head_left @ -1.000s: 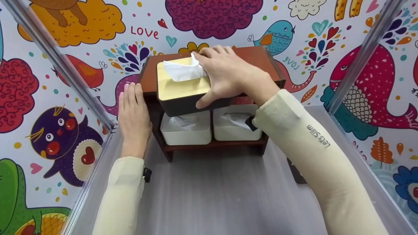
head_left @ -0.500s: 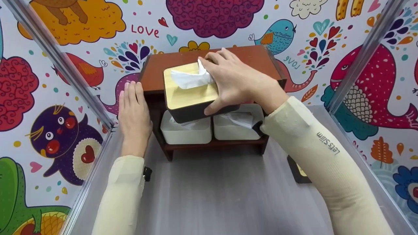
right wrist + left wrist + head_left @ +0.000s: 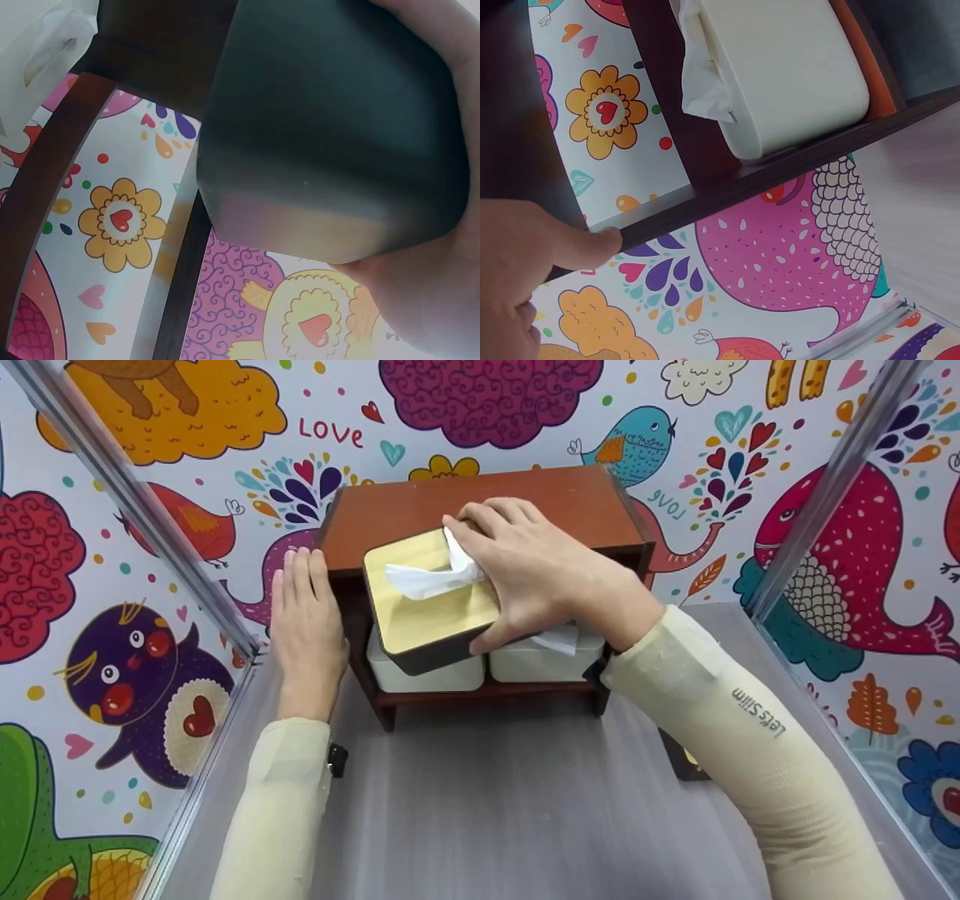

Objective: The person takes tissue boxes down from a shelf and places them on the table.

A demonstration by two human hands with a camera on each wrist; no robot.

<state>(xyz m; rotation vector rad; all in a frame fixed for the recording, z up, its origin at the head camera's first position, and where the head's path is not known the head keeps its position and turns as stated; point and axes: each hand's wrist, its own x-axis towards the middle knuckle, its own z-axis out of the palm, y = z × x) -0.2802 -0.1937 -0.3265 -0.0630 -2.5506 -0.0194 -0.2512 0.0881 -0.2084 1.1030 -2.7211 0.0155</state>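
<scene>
My right hand grips a black tissue box with a pale wood-look lid, thumb on the near side and fingers over the far side. A white tissue sticks up from its slot. The box is tilted in front of the upper shelf of a reddish-brown wooden rack; the right wrist view shows the black box from below. My left hand lies with straight fingers along the rack's left side, its thumb at the panel's edge in the left wrist view.
On the rack's lower shelf stand two white tissue boxes, the left one and the right one, partly covered by the held box. A dark box on the grey floor is half hidden by my right sleeve. Patterned walls with metal posts surround the rack.
My right hand has brought the black tissue box down and toward me from over the rack's top, turning it somewhat. My left hand has stayed at the rack's side.
</scene>
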